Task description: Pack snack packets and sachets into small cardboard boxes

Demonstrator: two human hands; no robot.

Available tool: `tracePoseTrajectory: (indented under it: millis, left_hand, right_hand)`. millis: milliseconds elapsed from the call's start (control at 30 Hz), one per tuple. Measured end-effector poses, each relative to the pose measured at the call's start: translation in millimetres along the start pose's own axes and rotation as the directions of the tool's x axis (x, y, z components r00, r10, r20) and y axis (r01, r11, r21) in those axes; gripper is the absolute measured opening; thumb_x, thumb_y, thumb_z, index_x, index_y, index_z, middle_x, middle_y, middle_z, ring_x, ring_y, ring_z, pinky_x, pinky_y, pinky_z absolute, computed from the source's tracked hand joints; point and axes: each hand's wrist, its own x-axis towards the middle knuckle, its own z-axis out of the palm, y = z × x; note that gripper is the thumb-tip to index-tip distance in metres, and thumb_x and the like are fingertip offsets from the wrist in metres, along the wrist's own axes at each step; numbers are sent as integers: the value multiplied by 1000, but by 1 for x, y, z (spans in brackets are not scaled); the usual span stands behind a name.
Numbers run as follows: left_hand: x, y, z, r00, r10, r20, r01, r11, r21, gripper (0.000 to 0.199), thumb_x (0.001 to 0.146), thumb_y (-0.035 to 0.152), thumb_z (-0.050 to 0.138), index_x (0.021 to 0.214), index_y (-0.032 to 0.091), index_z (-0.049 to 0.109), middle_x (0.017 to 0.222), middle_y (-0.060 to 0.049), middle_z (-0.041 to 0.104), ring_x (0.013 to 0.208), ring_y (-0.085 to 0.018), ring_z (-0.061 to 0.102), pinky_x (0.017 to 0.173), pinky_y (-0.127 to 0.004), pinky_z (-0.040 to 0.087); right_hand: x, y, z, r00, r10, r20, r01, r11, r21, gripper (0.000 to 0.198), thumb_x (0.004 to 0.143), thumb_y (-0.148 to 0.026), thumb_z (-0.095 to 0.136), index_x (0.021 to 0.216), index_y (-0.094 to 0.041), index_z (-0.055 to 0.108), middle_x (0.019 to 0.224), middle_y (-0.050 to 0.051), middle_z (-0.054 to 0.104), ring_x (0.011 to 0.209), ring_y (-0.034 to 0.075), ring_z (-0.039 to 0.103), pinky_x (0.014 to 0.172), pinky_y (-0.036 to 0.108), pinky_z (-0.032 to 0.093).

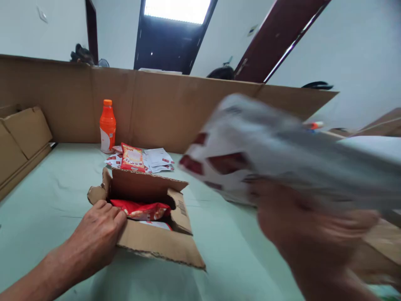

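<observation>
My left hand (pixel 99 228) is closed on the near left edge of a small open cardboard box (pixel 163 246), its flaps spread outward. Inside the box lies a red packet (pixel 147 210), with part of a white packet (pixel 156 225) showing beneath it. On the right, my right hand (pixel 297 221) grips a large white plastic package (pixel 275 150) with dark red patches, held up above the table. Both the hand and the package are smeared by motion. What the package contains is hidden.
Behind the box, a red-and-white snack packet (pixel 133 158) lies on several white packets (pixel 159 158). An orange bottle (pixel 107 127) stands at the back left. A tall cardboard wall (pixel 175 108) edges the pale green table (pixel 62 179), and folded cardboard (pixel 26 131) borders its left side.
</observation>
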Motion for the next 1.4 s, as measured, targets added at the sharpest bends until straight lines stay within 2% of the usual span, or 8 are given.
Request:
tracePoseTrajectory:
  millis: [67,167,367,600,1100,1200,1300,1400]
  left_hand:
    - [-1,0,2,1000,8,-7,-8,1000,3,23,72,3,54,89,15,62,88,-11,71,80,-28,65,79,-44,50]
    - [-4,1,3,1000,15,-18,-15,1000,5,29,68,2,55,93,14,62,93,-12,71,85,-29,65,81,-44,50]
    - [-6,2,4,1000,11,-11,-11,1000,6,29,62,-1,58,86,16,58,90,-12,70,86,-30,65,82,-44,51]
    - [-5,0,1,1000,29,12,-29,1000,4,29,62,-3,57,85,15,59,90,-13,71,86,-31,65,81,-44,52]
    - [-4,-5,8,996,51,-72,-50,999,6,34,58,-1,53,86,17,60,85,-11,70,82,-30,66,76,-45,55]
    - [-16,-6,11,957,134,-256,-140,990,-6,50,64,-2,53,111,14,61,124,-18,67,119,-36,61,96,-51,52]
    - [-34,-10,13,774,110,-624,-160,987,-24,58,80,0,57,135,17,50,155,-17,42,145,-35,38,116,-53,38]
    - [-43,-21,18,693,-106,-713,-57,978,-201,67,89,14,64,150,24,38,160,-14,34,146,-33,37,119,-51,36]
  right_hand:
    - [8,-18,25,972,-208,110,211,977,-17,26,91,-22,62,106,-37,76,96,0,79,89,23,76,73,35,62]
    - [22,-32,66,782,-350,516,454,887,-86,35,94,-10,47,102,-26,77,100,5,79,90,19,75,76,30,57]
    - [48,-34,131,399,209,893,487,777,-399,18,88,-15,60,94,-19,76,91,8,79,82,22,72,65,26,43]
    - [64,-30,162,245,314,917,481,782,-396,26,89,-11,57,96,-22,79,92,5,80,79,19,72,61,25,40]
    - [51,-26,150,404,309,861,336,826,-453,36,89,-16,60,120,-26,75,112,6,79,101,24,74,83,28,53]
    - [44,-32,109,628,173,759,282,858,-429,42,98,-19,48,136,-21,64,131,9,71,117,24,68,99,36,52]
    - [26,-25,62,889,-48,456,214,922,-321,30,100,-27,48,118,-22,72,118,7,77,107,22,72,96,38,56]
    - [0,-4,39,943,-74,324,171,944,-281,25,98,-32,55,109,-23,75,112,7,78,104,22,73,94,39,59]
